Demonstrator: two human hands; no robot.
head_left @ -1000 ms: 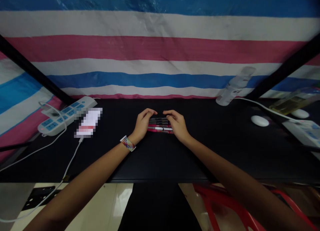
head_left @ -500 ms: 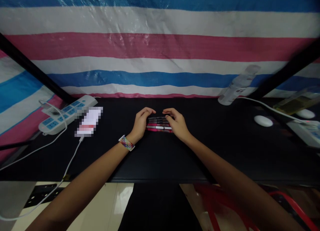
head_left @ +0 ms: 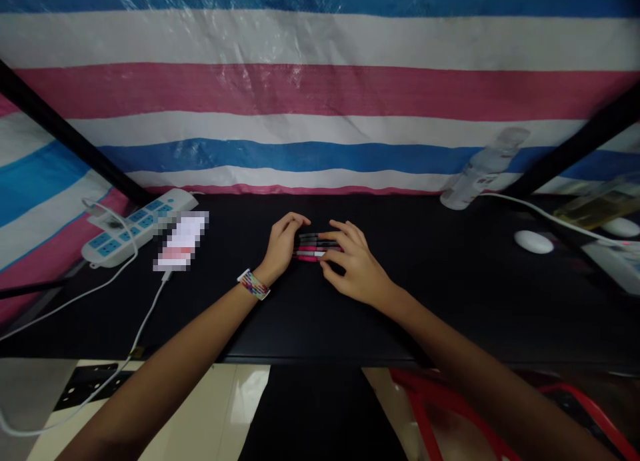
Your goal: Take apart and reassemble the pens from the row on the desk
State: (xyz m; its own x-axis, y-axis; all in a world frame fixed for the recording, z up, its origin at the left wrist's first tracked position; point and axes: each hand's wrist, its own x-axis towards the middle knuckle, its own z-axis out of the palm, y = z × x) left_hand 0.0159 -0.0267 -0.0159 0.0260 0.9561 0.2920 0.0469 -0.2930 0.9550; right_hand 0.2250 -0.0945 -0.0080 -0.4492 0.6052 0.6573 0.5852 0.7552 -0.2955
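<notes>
Several pens [head_left: 311,246], black, pink and white, lie side by side in a tight row on a black table [head_left: 310,314]. My left hand [head_left: 283,244] curls over their left ends, fingers bent and touching them; a multicoloured band sits on that wrist. My right hand [head_left: 353,264] rests over the right ends with its fingers spread and extended across the pens, covering that part of the row.
A white and blue power strip [head_left: 135,228] with cables and a blurred white item [head_left: 180,241] lie at the left. A clear bottle [head_left: 480,168], a white mouse [head_left: 534,241] and another strip sit at the right. Striped tarp hangs behind; a red chair is below.
My right hand has drawn back toward me and opened, its fingers now spread over the pens instead of cupping their right ends. The left hand has stayed in place.
</notes>
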